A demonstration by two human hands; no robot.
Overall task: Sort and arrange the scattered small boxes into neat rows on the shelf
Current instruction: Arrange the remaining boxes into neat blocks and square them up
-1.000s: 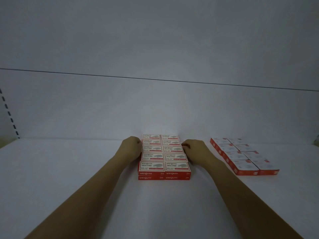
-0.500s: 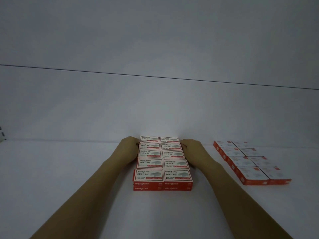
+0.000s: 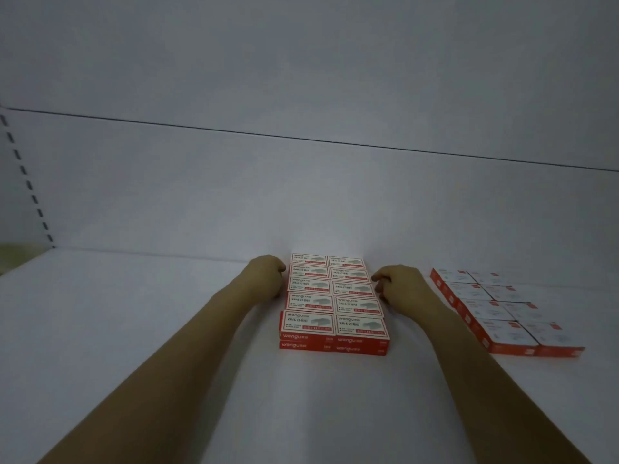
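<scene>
Box block [image 3: 335, 303]: two columns, five rows, two layers, on shelf [image 3: 134, 329] at back panel [image 3: 301, 195]. Left hand [image 3: 266, 277], right hand [image 3: 400, 284]: arms outstretched, flanking block, each grip curled closed, holding nothing, seemingly touching its sides; fingertips hidden. Second box group [image 3: 495, 309]: right, print illegible.

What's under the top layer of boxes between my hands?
A lower layer of red boxes; only its front faces show. The top layer covers the rest.
</scene>
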